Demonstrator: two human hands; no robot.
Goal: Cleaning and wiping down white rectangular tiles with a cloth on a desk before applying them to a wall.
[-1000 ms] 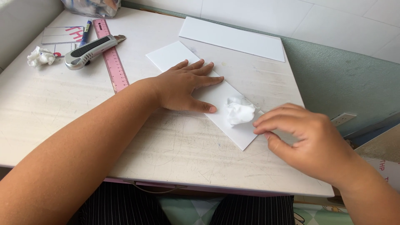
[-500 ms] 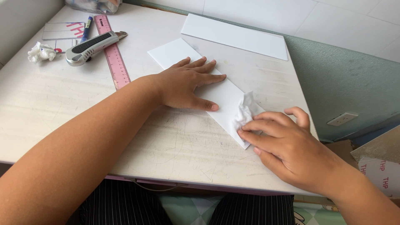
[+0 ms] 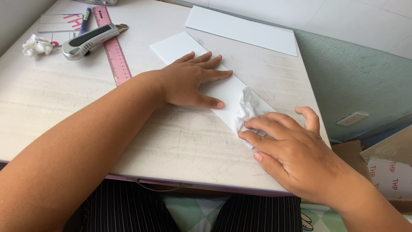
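Observation:
A long white board strip (image 3: 176, 46) lies slanted across the pale table (image 3: 64, 99). My left hand (image 3: 191, 79) rests flat on the strip's middle with its fingers spread, pinning it down. My right hand (image 3: 292, 148) covers the strip's near end and presses a crumpled white tissue (image 3: 248, 108) against the board with its fingertips. The tissue sticks out above my fingers. The strip's near corner is hidden under that hand.
A second, larger white board (image 3: 240, 30) lies at the table's far edge. At the far left are a pink ruler (image 3: 112, 45), a grey utility knife (image 3: 88, 41), a blue marker (image 3: 85, 19), a printed card (image 3: 58, 22) and another tissue wad (image 3: 36, 45). A wall socket (image 3: 352, 118) sits right of the table.
My right hand has slid left and toward me along the strip, closing over the tissue, which lay loose beside my fingertips before. My left hand has stayed flat on the board.

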